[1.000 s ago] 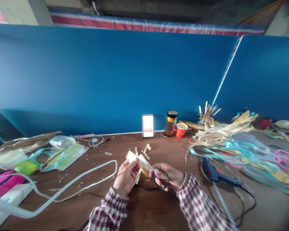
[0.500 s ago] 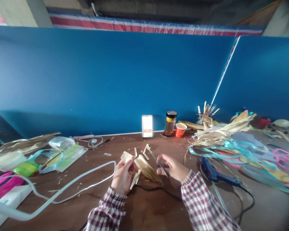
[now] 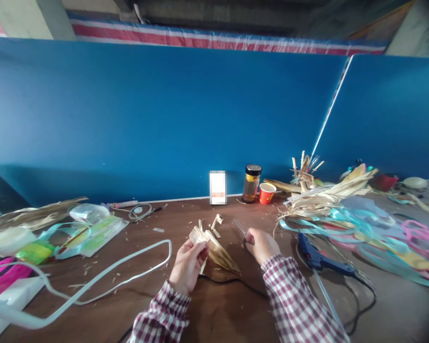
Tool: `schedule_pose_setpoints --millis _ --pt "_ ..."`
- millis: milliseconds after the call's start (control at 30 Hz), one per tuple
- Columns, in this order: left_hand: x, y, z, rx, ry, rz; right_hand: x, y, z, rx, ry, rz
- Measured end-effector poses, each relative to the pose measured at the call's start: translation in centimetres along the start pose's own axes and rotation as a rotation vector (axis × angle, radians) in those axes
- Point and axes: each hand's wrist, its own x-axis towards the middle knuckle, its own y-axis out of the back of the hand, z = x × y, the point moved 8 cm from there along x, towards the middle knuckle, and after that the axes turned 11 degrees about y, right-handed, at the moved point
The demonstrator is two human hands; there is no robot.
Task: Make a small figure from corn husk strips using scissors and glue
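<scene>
Between the thumb and fingers of my left hand (image 3: 190, 262) is a pale, folded strip of dried corn husk (image 3: 197, 235). A wider corn husk piece (image 3: 219, 255) lies just right of that hand, running down toward the right. My right hand (image 3: 260, 245) is closed on a slim metal tool (image 3: 240, 227) with a dark handle. Its thin end points up and left, apart from the husk; the fingers hide most of the handle, so its kind is unclear. Small curled husk scraps (image 3: 216, 224) lie beyond the hands.
A blue glue gun (image 3: 316, 259) lies right of my right sleeve, near ribbons (image 3: 372, 238) and a husk heap (image 3: 329, 195). A lidded jar (image 3: 251, 185) and red paper cup (image 3: 267, 194) stand behind. A white bent tube (image 3: 117, 271) arches at left; a black cable (image 3: 232, 280) crosses the table.
My right hand has turned over and closed more around the tool, drawing its tip right, away from the scraps. My left hand has moved slightly right with the husk strip.
</scene>
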Motion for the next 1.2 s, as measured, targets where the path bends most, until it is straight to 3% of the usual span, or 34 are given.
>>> schedule_pose_setpoints --millis 133,300,367,467,800,1067,1200 --pt "-0.3 -0.4 -0.2 0.028 0.006 0.007 0.2 -1.1 -0.3 0.101 0.086 -0.079" --pt "-0.4 -0.9 -1.0 0.087 0.018 0.012 -0.4 0.7 -5.2 0.352 0.338 0.139" --pt "-0.5 -1.4 -1.5 0.147 0.029 -0.027 -0.8 0.7 -7.2 0.508 0.435 0.139" --pt "-0.7 -2.2 -2.0 0.237 0.012 -0.087 -1.1 -0.1 -8.3 0.577 0.447 0.094" --pt "-0.6 -1.5 -2.2 0.302 0.051 0.035 -0.9 0.1 -7.2 0.350 0.392 0.137" --pt "-0.3 -1.0 -2.8 0.326 0.107 0.052 -0.7 1.2 -5.4 0.164 0.313 0.307" --pt "-0.2 -0.5 -2.3 0.293 0.100 0.086 -0.4 2.4 -3.6 0.193 0.242 0.410"
